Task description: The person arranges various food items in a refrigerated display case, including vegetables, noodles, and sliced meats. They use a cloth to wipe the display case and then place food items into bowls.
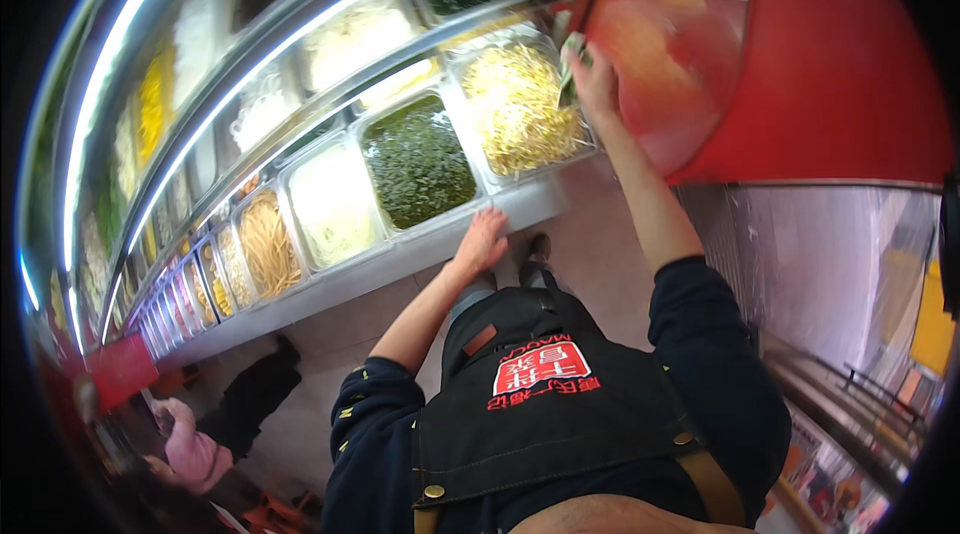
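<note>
My right hand [598,83] grips a bunched green-and-white cloth [571,68] at the right end of a lit food display, beside a clear tub of bean sprouts [517,110]. Lower and to the left, my left hand [481,240] holds nothing, its fingers somewhat spread. It is at the metal front ledge [525,210]; whether it touches the ledge I cannot tell. Nearest to it is a tub of dark green leafy food [418,162] in liquid. Left of that stand a tub of pale white food [330,207] and one of tan strips [270,245].
Lit upper shelves [360,31] carry more food tubs. A red panel [840,76] with a glossy clear sheet [667,46] borders the right end. A person in pink [196,451] is at lower left, near orange-red seats [281,511]. Tiled floor [360,324] runs below the ledge.
</note>
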Available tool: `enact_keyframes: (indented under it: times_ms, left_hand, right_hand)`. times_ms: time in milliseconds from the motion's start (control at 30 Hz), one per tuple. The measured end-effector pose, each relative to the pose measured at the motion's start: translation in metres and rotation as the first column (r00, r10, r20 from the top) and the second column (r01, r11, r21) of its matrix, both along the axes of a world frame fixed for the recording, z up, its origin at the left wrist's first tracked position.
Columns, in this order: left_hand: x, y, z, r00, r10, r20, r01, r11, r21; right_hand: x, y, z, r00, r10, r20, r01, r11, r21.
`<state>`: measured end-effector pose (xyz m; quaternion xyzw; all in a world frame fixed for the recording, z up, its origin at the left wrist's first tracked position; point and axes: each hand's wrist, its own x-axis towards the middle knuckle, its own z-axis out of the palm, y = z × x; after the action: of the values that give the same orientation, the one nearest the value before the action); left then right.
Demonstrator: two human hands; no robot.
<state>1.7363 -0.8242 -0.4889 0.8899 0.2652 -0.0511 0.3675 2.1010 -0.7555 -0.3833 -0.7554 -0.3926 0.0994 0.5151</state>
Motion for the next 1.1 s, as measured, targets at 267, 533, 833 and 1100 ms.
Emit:
enact_keyframes:
  times_ms: [267,533,833,1100]
  left_hand:
    - [-0.197,-0.058,0.047,0.89,0.452,-0.054,-0.449,0.851,-0.273]
    - [-0.309,-0.087,0.059,0.635,0.758,-0.15,-0.752,0.562,-0.346]
    - [-0.382,-0.063,0.05,0.515,0.847,-0.133,-0.816,0.436,-0.379]
    - [-0.364,-0.032,0.056,0.448,0.889,-0.089,-0.845,0.389,-0.368]
  right_hand:
    - [-0.065,0.146,0.013,0.812,-0.115,0.572,0.211,0.972,-0.105]
    - [-0.304,0.211,0.011,0.735,0.256,0.628,-0.223,0.966,-0.133]
    - [-0.166,0.183,0.059,0.846,-0.22,0.486,0.269,0.963,-0.033]
    - [-0.292,0.199,0.013,0.728,0.074,0.682,0.029,0.99,-0.139]
